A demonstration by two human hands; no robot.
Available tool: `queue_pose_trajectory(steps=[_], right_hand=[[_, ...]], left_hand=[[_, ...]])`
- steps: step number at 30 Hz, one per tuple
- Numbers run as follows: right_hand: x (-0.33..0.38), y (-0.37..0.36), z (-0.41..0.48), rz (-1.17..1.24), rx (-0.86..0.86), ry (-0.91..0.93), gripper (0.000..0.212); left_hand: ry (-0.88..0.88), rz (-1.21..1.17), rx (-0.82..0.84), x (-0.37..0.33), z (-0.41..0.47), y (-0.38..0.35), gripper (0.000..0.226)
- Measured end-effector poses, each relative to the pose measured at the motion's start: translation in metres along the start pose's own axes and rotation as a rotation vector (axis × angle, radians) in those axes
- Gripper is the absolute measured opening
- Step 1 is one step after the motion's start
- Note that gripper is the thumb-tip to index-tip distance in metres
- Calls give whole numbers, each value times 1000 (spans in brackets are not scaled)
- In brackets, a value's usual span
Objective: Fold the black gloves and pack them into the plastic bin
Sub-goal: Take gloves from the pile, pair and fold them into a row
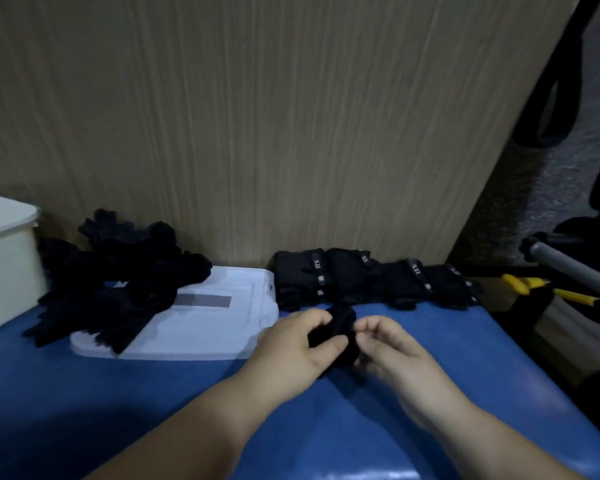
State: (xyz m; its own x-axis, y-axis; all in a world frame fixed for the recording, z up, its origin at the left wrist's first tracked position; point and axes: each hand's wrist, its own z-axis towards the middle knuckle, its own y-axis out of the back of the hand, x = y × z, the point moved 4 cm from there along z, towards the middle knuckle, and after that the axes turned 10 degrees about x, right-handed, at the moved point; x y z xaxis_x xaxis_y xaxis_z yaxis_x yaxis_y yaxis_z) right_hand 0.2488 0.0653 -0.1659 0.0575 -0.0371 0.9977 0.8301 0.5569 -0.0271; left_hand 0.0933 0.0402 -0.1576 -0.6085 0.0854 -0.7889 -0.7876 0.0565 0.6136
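While my left hand (291,344) pinches the bunched glove (340,327) and my blurred right hand (392,351) curls just beside it, grip unclear, I judge folding under way; next, a flat fold, then the bin (4,258) far left of both hands.
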Motion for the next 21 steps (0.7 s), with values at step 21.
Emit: queue_pose_trajectory(steps=[21], right_hand=[[-3,39,-2,-474,18,-23,43]], left_hand=[[-7,128,-57,2,18,-19,28]])
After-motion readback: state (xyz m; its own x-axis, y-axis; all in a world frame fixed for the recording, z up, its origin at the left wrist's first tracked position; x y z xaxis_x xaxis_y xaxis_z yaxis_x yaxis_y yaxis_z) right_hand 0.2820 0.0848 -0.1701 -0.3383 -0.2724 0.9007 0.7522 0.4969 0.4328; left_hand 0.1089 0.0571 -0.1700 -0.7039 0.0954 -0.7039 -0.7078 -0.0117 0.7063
